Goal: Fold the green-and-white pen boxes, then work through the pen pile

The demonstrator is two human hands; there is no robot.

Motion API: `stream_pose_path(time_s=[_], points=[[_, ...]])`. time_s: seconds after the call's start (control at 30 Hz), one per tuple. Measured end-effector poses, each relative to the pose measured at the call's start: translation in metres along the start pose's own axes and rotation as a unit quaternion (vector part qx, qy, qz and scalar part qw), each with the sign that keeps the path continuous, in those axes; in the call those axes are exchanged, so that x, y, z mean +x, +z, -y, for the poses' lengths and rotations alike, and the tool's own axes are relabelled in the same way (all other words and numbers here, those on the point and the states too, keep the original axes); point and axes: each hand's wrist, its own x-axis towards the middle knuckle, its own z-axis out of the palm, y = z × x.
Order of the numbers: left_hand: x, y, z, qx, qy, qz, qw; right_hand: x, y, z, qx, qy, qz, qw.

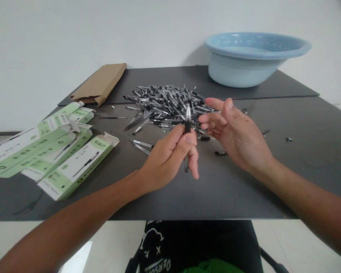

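The fingers of my left hand point(166, 161) are closed in a pinch on one pen point(188, 127), around its dark grip, with the clear end pointing up and away from me and the other end showing below. I seem to grip it near its middle so that both ends are free. My right hand point(240, 136) holds nothing: its fingers are loosely spread beside the pen, apart from it as far as I can tell, perhaps to have it within easy reach. Both hands are above the table point(159, 204), before a heap of pens point(170, 100) that probably lies centrally to suit either hand.

Counting, I have one pen in my fingers; the heap holds too many to number. Two loose pens point(142, 143) lie by my left hand. To the left are at least four boxes point(79, 167), their overlap hiding the exact count, likely put aside from my arms. Beyond them lies one paper bag point(98, 83); at the back right stands one basin point(238, 70).
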Motion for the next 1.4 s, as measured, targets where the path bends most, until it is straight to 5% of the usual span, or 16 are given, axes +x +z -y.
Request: stream_pose_path(time_s=[0.13, 0.27, 0.37, 0.67, 1.4], points=[[0.013, -0.015, 0.000, -0.047, 0.076, -0.140, 0.986, 0.011, -0.016, -0.009, -0.211, -0.089, -0.009, 0.973], [0.024, -0.028, 0.001, -0.055, 0.112, -0.221, 0.967, 0.015, -0.029, -0.021, -0.392, -0.166, 0.130, 0.895], [0.027, -0.032, 0.001, -0.050, 0.113, -0.248, 0.961, 0.014, -0.028, -0.025, -0.404, -0.169, 0.204, 0.876], [0.026, -0.032, 0.004, -0.081, 0.109, -0.231, 0.963, 0.005, -0.011, -0.023, -0.443, -0.161, 0.302, 0.829], [0.024, -0.026, 0.005, -0.143, 0.124, -0.184, 0.965, -0.002, 0.035, -0.020, -0.612, -0.224, 0.255, 0.715]])
